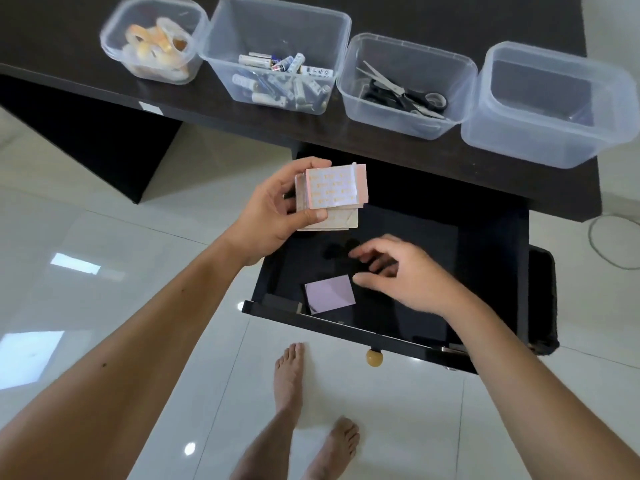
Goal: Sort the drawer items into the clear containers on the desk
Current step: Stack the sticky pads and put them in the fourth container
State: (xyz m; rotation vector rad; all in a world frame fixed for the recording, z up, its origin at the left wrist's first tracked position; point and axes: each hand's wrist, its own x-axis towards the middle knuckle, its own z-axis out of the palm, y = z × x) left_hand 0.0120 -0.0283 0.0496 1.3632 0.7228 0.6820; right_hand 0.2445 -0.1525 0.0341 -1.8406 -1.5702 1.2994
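Note:
My left hand (277, 213) is shut on a stack of pale pink and beige cards (334, 192), held above the far left corner of the open dark drawer (491, 271). My right hand (405, 271) hovers inside the drawer with fingers spread and nothing in it, just right of a lilac pad (330, 293) lying near the drawer's front edge. Four clear containers line the dark desk: one with tape rolls (156, 46), one with batteries (280, 77), one with scissors (405, 91), and an empty one (540, 98) at the right.
The drawer front carries a round yellowish knob (374, 356). My bare feet (311, 403) stand on glossy white floor tiles below the drawer. A grey cable (604, 244) curls on the floor at the right. The desk's dark side panel (104, 140) drops at the left.

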